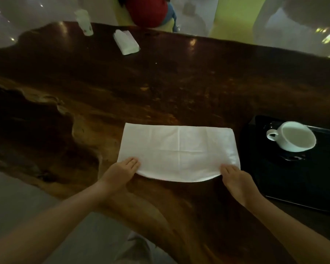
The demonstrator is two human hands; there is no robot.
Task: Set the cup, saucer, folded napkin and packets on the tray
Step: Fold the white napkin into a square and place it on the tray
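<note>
On the dark wooden table (160,88), just left of the black tray (286,183), a white napkin (179,151) lies spread as a wide rectangle, creased but not yet folded down to serving size. Both hands work its near edge: the left hand (120,171) rests at the near left corner with its fingers (131,162) pressed together and laid flat over the cloth, and the right hand (236,180) sits at the near right corner, fingers (228,169) likewise together on top; whether the thumbs are tucked under the edge to pinch it I cannot tell, though the near edge bows slightly between the 2 hands. On the tray, toward its far side, the white cup (293,137) already stands on what looks like a dark saucer (293,157), hard to make out against the black surface. Far from the tray, near the table's far left edge, a white packet bundle (126,41) lies beside a pale upright container (84,21), well apart from everything else. Judging by this, 2 of the 4 items are placed; the napkin is in mid-fold and must then go to the tray, and the packets remain to be fetched.
</note>
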